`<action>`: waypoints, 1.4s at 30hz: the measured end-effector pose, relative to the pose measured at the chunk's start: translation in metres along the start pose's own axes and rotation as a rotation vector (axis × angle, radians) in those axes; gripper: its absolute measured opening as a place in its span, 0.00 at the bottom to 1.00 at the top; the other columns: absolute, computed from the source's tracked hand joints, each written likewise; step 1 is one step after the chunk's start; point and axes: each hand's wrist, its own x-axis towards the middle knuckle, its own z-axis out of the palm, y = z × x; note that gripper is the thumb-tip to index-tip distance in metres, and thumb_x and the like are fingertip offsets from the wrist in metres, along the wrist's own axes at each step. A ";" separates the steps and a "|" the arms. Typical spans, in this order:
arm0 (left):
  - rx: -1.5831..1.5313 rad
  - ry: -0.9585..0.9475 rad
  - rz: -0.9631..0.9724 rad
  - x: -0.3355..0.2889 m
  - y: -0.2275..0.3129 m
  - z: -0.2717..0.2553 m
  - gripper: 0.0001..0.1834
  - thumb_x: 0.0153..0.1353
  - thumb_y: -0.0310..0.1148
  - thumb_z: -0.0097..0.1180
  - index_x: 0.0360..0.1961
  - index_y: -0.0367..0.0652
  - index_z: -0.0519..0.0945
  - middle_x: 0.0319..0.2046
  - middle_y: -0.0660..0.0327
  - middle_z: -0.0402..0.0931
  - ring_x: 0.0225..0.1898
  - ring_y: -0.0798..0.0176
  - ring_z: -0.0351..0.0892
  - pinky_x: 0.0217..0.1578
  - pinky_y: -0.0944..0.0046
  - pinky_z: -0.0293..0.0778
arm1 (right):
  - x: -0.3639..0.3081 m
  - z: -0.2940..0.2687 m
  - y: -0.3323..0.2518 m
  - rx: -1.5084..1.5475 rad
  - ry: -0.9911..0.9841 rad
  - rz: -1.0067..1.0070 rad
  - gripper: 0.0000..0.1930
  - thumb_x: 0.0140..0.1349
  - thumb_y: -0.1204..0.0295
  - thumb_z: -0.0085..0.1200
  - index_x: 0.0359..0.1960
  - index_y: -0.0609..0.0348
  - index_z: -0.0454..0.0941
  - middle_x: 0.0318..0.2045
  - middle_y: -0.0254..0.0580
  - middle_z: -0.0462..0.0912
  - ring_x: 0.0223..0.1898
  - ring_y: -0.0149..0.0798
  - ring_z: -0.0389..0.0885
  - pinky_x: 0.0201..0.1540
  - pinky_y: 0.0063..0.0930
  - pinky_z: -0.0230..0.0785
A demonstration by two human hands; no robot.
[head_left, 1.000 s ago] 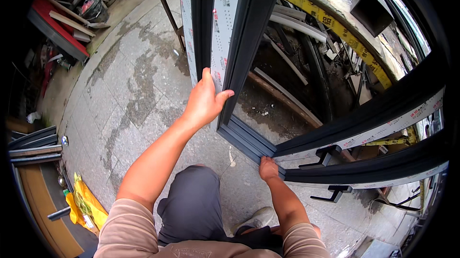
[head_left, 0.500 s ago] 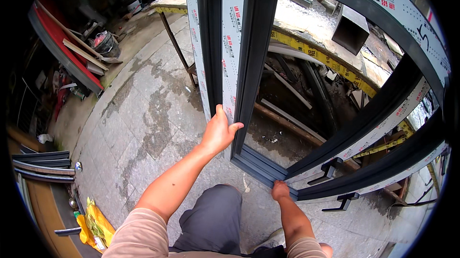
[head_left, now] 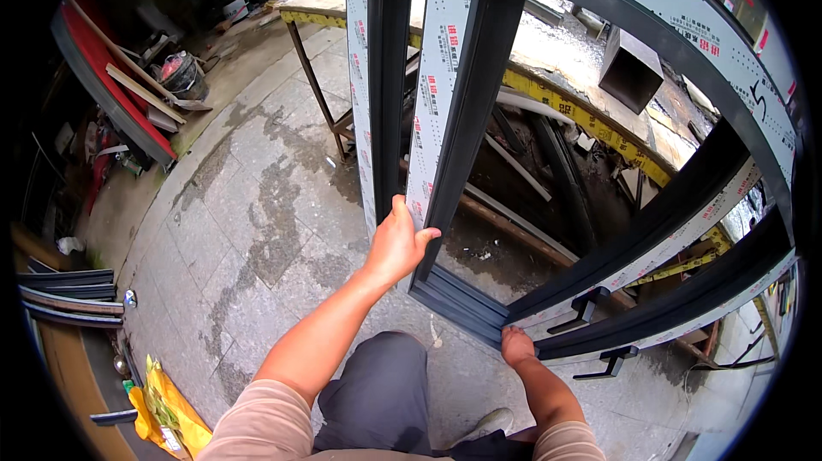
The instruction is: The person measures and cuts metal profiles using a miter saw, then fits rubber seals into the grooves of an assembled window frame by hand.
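A large dark grey window frame [head_left: 443, 59], covered in strips of white printed protective film, stands tilted before me. My left hand [head_left: 398, 245] is closed around its left upright, thumb lying across the inner edge. Low on the frame, my right hand [head_left: 517, 346] grips the near bottom corner, its fingers partly hidden. Just right of that hand, a black handle [head_left: 586, 309] sticks out from the lower side profile. A second black handle [head_left: 612, 362] sits on the outer profile beside it. Through the frame's opening I see the workbench.
Behind the frame stands a workbench [head_left: 616, 131] edged with yellow tape, bearing a square metal tube [head_left: 632, 70]; offcuts lie beneath. At left are a red curved panel [head_left: 116, 84], a black bucket [head_left: 184, 77], stacked profiles [head_left: 73, 294] and a yellow bag [head_left: 171, 410] on grey paving [head_left: 205, 264].
The frame's left upright has swung rightward at the top, exposing more of the bench behind. Both hands keep their grip and have shifted slightly right.
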 end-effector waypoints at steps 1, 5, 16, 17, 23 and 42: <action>-0.012 -0.007 -0.003 -0.001 0.002 0.001 0.39 0.64 0.41 0.73 0.57 0.27 0.59 0.44 0.26 0.80 0.51 0.22 0.81 0.49 0.38 0.78 | -0.003 0.005 0.006 -0.032 -0.023 -0.041 0.13 0.70 0.71 0.42 0.48 0.61 0.79 0.48 0.60 0.86 0.51 0.57 0.86 0.57 0.47 0.79; -0.080 0.031 0.056 -0.003 -0.003 0.000 0.40 0.64 0.41 0.73 0.59 0.25 0.59 0.47 0.26 0.79 0.53 0.22 0.80 0.51 0.38 0.78 | -0.014 -0.029 -0.041 0.106 -0.097 0.020 0.16 0.71 0.70 0.41 0.51 0.66 0.78 0.52 0.65 0.86 0.55 0.62 0.86 0.59 0.52 0.77; 0.041 0.553 0.392 -0.021 0.106 -0.026 0.38 0.65 0.29 0.69 0.72 0.33 0.65 0.62 0.43 0.72 0.64 0.44 0.74 0.65 0.51 0.70 | -0.134 -0.216 -0.073 0.094 -0.339 -0.033 0.27 0.69 0.54 0.57 0.57 0.66 0.80 0.49 0.58 0.89 0.54 0.60 0.87 0.56 0.50 0.79; -0.068 0.574 0.461 -0.029 0.130 -0.040 0.35 0.66 0.27 0.68 0.71 0.34 0.67 0.60 0.47 0.75 0.61 0.49 0.77 0.63 0.54 0.73 | -0.143 -0.221 -0.071 0.125 -0.332 -0.069 0.28 0.69 0.51 0.58 0.57 0.66 0.79 0.49 0.57 0.89 0.54 0.60 0.87 0.56 0.50 0.79; -1.203 -0.366 0.492 0.021 0.289 -0.047 0.37 0.77 0.53 0.56 0.73 0.35 0.65 0.62 0.50 0.74 0.63 0.56 0.77 0.65 0.57 0.74 | -0.139 -0.186 -0.056 0.488 -0.125 -0.104 0.34 0.68 0.43 0.60 0.58 0.64 0.80 0.49 0.62 0.87 0.54 0.63 0.85 0.57 0.53 0.76; -1.599 -0.568 0.422 0.058 0.354 -0.037 0.21 0.79 0.42 0.53 0.62 0.37 0.76 0.59 0.52 0.82 0.63 0.53 0.81 0.67 0.53 0.80 | -0.142 -0.241 -0.015 0.763 0.023 -0.226 0.33 0.71 0.43 0.59 0.56 0.66 0.80 0.49 0.62 0.86 0.53 0.60 0.85 0.56 0.49 0.75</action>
